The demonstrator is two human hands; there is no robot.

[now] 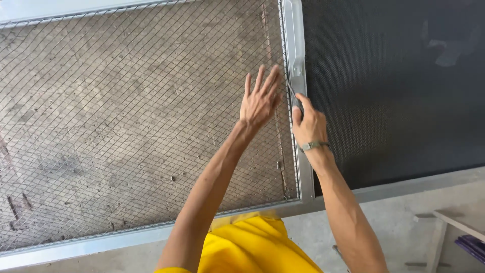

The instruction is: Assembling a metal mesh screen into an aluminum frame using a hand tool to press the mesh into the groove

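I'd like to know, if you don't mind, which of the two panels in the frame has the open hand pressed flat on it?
The left hand lies on the diamond wire mesh panel, see-through to the concrete, not the dense black screen panel right of the grey metal bar.

Even, soft daylight fills the scene, without glare. Left of the grey metal frame bar [294, 55] everything is bright and sharp. Right of it, the dark screen [399, 91] carries faint, blurred reflections.

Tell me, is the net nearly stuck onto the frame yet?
Done: the mesh already lies flat across the frame. In hand: the left hand presses the mesh flat by the middle bar while the right hand works a thin tool along that edge. Left: whether the other edges are fixed can't be told.
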